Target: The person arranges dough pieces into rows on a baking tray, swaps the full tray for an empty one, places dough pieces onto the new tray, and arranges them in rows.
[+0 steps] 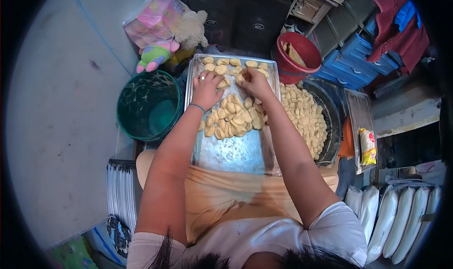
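A metal tray (226, 158) lies in front of me, with rows of small rounded dough pieces (220, 69) at its far end. A loose heap of dough pieces (230, 117) covers its middle. My left hand (206, 90), wearing a ring and a wristband, rests over the tray's left side with its fingers stretched out. One dough piece (223, 83) lies against its fingertips. My right hand (256, 84) is closed, thumb and fingers pinched on a dough piece (241, 75) at the right of the rows, partly hidden by the fingers.
Right of the tray stands a wide dark basin (332, 127) full of dough pieces (304, 118). A red bucket (283, 71) is behind it, a green bucket (150, 106) at left. A yellow packet (368, 146) lies on another tray (357, 108). Stuffed toys (191, 28) sit at the back left.
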Tool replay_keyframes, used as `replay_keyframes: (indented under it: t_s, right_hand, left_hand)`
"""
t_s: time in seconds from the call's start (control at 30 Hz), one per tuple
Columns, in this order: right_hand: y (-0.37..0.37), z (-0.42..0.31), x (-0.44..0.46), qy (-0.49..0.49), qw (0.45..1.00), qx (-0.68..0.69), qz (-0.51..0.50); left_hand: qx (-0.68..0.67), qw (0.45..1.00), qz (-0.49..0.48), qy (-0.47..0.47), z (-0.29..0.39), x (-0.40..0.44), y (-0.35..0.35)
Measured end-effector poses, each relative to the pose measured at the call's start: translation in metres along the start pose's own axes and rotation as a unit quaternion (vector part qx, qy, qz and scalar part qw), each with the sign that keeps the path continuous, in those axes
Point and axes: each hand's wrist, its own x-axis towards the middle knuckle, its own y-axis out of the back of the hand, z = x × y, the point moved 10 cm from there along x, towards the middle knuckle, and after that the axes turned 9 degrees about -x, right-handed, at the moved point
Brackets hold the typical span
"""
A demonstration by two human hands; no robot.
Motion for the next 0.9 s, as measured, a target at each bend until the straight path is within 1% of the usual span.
replay_keyframes:
  t_s: [0.1, 0.13, 0.23, 0.33, 0.37, 0.4, 0.43, 0.47, 0.53, 0.57, 0.6, 0.63, 0.7, 0.73, 0.83, 0.9]
  right_hand:
    - [-0.014, -0.021, 0.004, 0.035, 0.996, -0.076, -0.037]
    - [-0.008, -0.032, 0.0, 0.08, 0.991, -0.11, 0.0]
    - [-0.003, -0.029, -0.023, -0.031, 0.995, -0.072, -0.059]
    - [-0.027, -0.024, -0.049, 0.034, 0.974, 0.031, -0.221]
    - [-0.018, -0.008, -0.042, 0.0, 0.98, 0.116, -0.161]
    - [-0.012, 0.014, -0.033, -0.033, 0.974, 0.201, -0.099]
    - [-0.001, 0.026, -0.027, -0.068, 0.956, 0.282, -0.034]
    - [0.005, 0.035, -0.022, -0.08, 0.956, 0.281, -0.003]
    - [0.007, 0.035, -0.015, -0.061, 0.992, 0.108, 0.012]
    - [0.008, 0.033, -0.012, -0.05, 0.998, 0.019, 0.018]
    - [0.002, 0.029, -0.009, -0.039, 0.999, -0.019, -0.022]
    - [0.005, 0.018, -0.011, 0.016, 0.998, -0.061, -0.007]
    - [0.008, -0.004, -0.023, 0.126, 0.981, -0.144, 0.02]
    - [0.008, 0.001, -0.022, 0.152, 0.983, -0.095, 0.041]
    - [0.007, 0.031, -0.029, 0.015, 0.999, -0.016, -0.023]
    - [0.007, 0.041, -0.031, -0.026, 0.997, -0.047, -0.057]
  left_hand:
    - [0.059, 0.998, 0.016, 0.01, -0.007, 0.006, -0.006]
    - [0.05, 0.998, 0.019, 0.02, -0.008, 0.008, -0.006]
    - [0.05, 0.997, 0.057, -0.006, -0.002, 0.008, -0.002]
    - [0.009, 0.997, 0.015, -0.075, 0.021, 0.009, -0.004]
    - [0.004, 0.998, -0.001, -0.069, 0.023, 0.011, -0.008]
    - [0.0, 0.998, -0.018, -0.064, 0.025, 0.012, -0.014]
    - [-0.006, 0.998, -0.036, -0.059, 0.027, 0.013, -0.019]
    - [0.0, 0.998, -0.045, -0.052, 0.028, 0.013, -0.023]
    - [0.013, 0.997, -0.06, -0.039, 0.025, 0.017, -0.028]
    - [0.016, 0.997, -0.058, -0.039, 0.025, 0.016, -0.03]
    - [0.019, 0.998, -0.056, -0.038, 0.025, 0.016, -0.031]
    - [0.023, 0.998, -0.053, -0.038, 0.024, 0.018, -0.032]
    - [0.01, 0.998, -0.024, -0.066, 0.031, 0.018, -0.028]
    - [0.002, 0.997, -0.009, -0.079, 0.035, 0.018, -0.025]
    - [-0.039, 0.99, -0.112, -0.069, 0.04, 0.022, -0.043]
    - [-0.03, 0.992, -0.099, -0.068, 0.045, 0.023, -0.045]
